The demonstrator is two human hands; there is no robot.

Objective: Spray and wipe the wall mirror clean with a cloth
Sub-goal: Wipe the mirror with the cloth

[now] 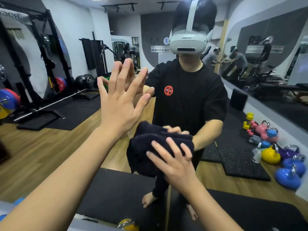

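**Dark cloth pressed flat to the mirror glass**

Dark folded cloth (pixel 160 145) is lying against the wall mirror (pixel 50 147), the right hand (pixel 175 162) pressing it with straight, spread fingers. The left hand (pixel 120 100) is resting open-palmed on bare glass, up and leftward, well apart from the cloth.

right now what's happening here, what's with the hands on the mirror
A person is wiping a wall mirror in a gym. The right hand presses a dark folded cloth flat against the glass with fingers spread. The left hand is open, palm braced on the mirror higher up. No spray bottle is in view. Kettlebells and weight racks show in the reflection.
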